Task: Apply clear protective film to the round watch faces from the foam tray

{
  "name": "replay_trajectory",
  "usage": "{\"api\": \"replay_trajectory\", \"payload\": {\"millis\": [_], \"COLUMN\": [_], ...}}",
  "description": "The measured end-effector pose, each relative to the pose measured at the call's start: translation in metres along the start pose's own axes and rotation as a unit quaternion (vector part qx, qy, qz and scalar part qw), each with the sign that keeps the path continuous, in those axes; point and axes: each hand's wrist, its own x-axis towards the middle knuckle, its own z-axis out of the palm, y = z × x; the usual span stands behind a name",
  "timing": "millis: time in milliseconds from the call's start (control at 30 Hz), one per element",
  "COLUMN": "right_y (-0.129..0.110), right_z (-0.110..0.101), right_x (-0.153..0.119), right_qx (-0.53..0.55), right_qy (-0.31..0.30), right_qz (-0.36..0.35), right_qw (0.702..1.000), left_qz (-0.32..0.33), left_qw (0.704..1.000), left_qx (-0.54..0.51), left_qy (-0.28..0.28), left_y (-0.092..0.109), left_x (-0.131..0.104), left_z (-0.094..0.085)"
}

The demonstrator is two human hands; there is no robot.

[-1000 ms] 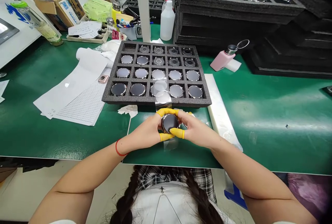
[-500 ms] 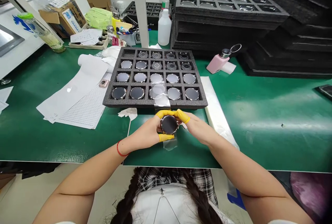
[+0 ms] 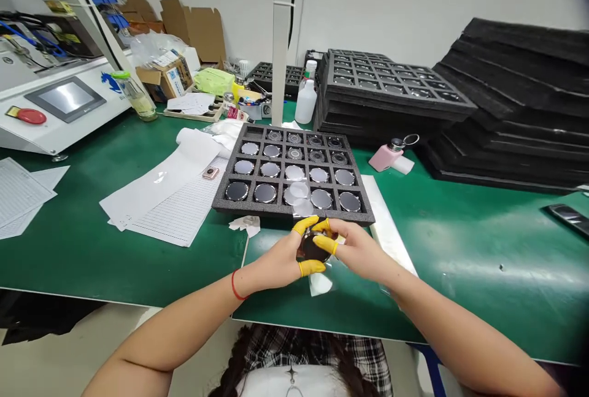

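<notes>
Half a second ago your right thumb was off the watch's face; now, in its yellow cover, it lies across the dark front of the watch (image 3: 313, 253), so less of that face shows. Your left hand (image 3: 278, 260) pinches the watch by its rim, one covered fingertip above and one below. Your right hand (image 3: 361, 254) has a second fingertip near the upper rim; whether it is gripping anything, I cannot tell. It seems both hands are now working on the watch at once, the left steadying it.

The watch is above the tabletop (image 3: 464, 256), just in front of the tray (image 3: 252, 208). That tray is black, grainy foam cut into square pockets of round watches. Clear, glossy film (image 3: 302, 207) with round discs drapes over its front edge; the green tabletop is smooth and shiny.
</notes>
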Motion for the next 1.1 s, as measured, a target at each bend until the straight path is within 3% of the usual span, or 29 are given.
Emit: {"api": "replay_trajectory", "payload": {"millis": [100, 233, 433, 600, 800, 933, 1100], "right_y": [-0.02, -0.049, -0.06, -0.047, -0.036, -0.035, -0.03], "right_z": [-0.027, -0.049, -0.026, -0.009, 0.002, 0.0, -0.02], "right_x": [0.029, 0.113, 0.257, 0.325, 0.356, 0.348, 0.332], "right_qx": [-0.03, -0.078, -0.134, -0.203, -0.311, -0.401, -0.473], "right_qy": [0.083, 0.213, 0.211, 0.2, 0.095, 0.094, 0.069], "right_qz": [-0.045, -0.099, -0.015, 0.013, -0.025, -0.067, -0.098], "right_qw": [0.995, 0.969, 0.968, 0.958, 0.945, 0.909, 0.873], "left_qz": [-0.002, -0.011, 0.004, 0.047, 0.093, 0.116, 0.111], "left_qw": [0.999, 0.992, 0.988, 0.983, 0.98, 0.98, 0.977], "left_qx": [0.048, 0.125, 0.15, 0.169, 0.165, 0.156, 0.173], "left_qy": [0.0, -0.027, -0.024, -0.051, -0.06, -0.048, -0.047], "left_y": [0.002, 0.003, -0.004, -0.007, -0.009, -0.009, -0.007], "left_x": [-0.001, -0.002, 0.001, 0.003, 0.003, 0.002, 0.0], "left_z": [0.004, 0.009, 0.007, 0.005, 0.003, 0.005, 0.009]}}
